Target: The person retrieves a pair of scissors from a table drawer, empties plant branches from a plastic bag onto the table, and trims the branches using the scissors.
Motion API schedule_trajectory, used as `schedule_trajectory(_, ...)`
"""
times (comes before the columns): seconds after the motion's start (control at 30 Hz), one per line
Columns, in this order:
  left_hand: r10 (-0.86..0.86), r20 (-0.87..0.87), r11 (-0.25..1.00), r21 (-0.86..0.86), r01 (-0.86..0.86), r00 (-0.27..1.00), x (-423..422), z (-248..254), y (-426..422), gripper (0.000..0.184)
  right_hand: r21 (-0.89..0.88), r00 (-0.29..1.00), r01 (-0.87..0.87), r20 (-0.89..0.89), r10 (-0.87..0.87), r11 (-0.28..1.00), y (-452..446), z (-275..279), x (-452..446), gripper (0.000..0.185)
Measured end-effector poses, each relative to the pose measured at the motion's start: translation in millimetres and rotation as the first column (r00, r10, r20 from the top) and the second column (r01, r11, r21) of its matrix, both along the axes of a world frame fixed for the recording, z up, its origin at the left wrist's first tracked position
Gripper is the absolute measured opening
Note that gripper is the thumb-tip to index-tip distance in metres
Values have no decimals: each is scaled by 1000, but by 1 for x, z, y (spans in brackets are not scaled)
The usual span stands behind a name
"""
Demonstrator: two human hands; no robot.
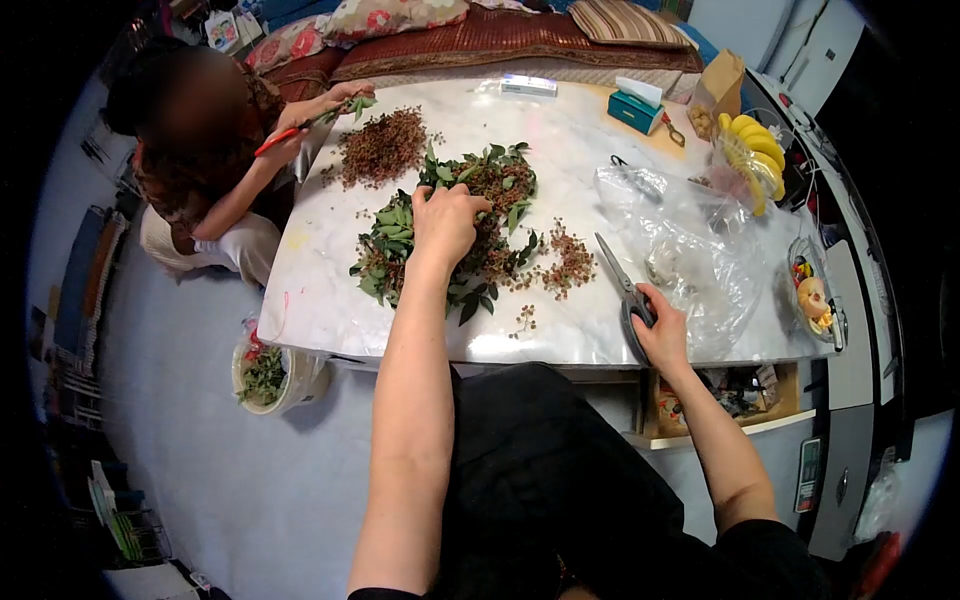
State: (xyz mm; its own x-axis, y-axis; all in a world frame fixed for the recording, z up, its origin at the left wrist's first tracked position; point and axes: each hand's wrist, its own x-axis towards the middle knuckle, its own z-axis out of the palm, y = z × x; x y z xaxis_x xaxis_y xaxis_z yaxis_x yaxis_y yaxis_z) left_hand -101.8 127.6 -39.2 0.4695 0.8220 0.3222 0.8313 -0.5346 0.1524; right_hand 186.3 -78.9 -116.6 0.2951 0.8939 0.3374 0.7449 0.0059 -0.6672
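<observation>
My left hand (447,222) is over a heap of leafy sprigs with reddish-brown berry clusters (500,182), fingers apart and tips down among the leaves. Nothing can be seen held in it. My right hand (664,330) grips black-handled scissors (622,280) by the handles at the table's near edge. Their long blades point away from me and look closed. A small pile of cut berry clusters (568,262) lies left of the blades. Farther back is a larger pile of loose berries (382,147).
Across the table corner, a person holds red-handled scissors (285,137) and a green sprig (357,104). A clear plastic bag (690,260), bananas (757,150) and a tissue box (635,110) lie to the right. A bin (290,385) stands below left; a drawer (735,430) hangs open below right.
</observation>
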Motion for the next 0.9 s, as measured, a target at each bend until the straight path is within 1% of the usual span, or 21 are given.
schedule_trajectory(0.1, -37, -19, 999, -13, 37, 999, 3, -1, -1, 21, -38, 1000, 7, -19, -7, 999, 0, 0, 1, 46)
schedule_trajectory(0.13, -38, -18, 999, -12, 37, 999, 3, 0, 0, 21, -37, 1000, 7, -18, -7, 999, 0, 0, 1, 46)
schedule_trajectory(0.2, -28, 7, 999, -46, 28, 1000, 4, 1, 1, 14, -43, 1000, 16, -6, -17, 999, 0, 0, 0, 46)
schedule_trajectory(0.33, -10, 2, 997, -75, 10, 1000, 3, 6, 0, 11, -53, 1000, 25, 10, -25, 998, 0, 1, 0, 46)
schedule_trajectory(0.4, -22, 64, 996, -85, 28, 998, 2, 13, -3, 10, -42, 1000, 20, -6, -20, 999, 0, 1, 0, 46)
schedule_trajectory(0.43, -22, 64, 996, -83, 27, 998, 1, 19, -5, 10, -41, 1000, 19, -7, -20, 999, 0, 1, 0, 46)
schedule_trajectory(0.5, -107, 257, 989, 130, 75, 960, -3, 38, -9, 7, -46, 1000, 24, -10, -24, 999, 0, 2, -1, 45)
schedule_trajectory(0.53, -123, 270, 983, 169, 79, 955, -5, 48, -12, 7, -44, 1000, 25, -11, -25, 999, 0, 2, -1, 45)
schedule_trajectory(0.57, -124, 269, 982, 170, 80, 955, -5, 54, -15, 7, -36, 1000, 18, -12, -19, 999, 0, 2, -1, 45)
schedule_trajectory(0.63, -217, 450, 937, 345, 55, 866, -4, 63, -20, 9, -26, 1000, 12, -12, -12, 1000, 0, 2, -1, 45)
schedule_trajectory(0.7, -235, 461, 924, 378, 50, 856, -2, 61, -19, 10, -68, 999, 34, 14, -33, 997, -1, 3, -2, 45)
schedule_trajectory(0.77, -139, 550, 952, 304, -43, 823, 1, 34, -7, 7, -66, 1000, 29, 12, -28, 997, -2, 4, -4, 45)
schedule_trajectory(0.8, -123, 506, 947, 316, -50, 854, 1, 31, -10, 8, -61, 1000, 24, 13, -24, 998, -2, 5, -3, 45)
schedule_trajectory(0.87, -149, 523, 935, 352, -53, 839, 4, 27, -5, 8, -49, 999, 25, 25, -24, 999, -1, 2, 0, 46)
schedule_trajectory(0.9, -170, 533, 923, 382, -56, 829, 4, 33, -7, 9, -42, 999, 24, 29, -22, 999, 0, -1, 0, 46)
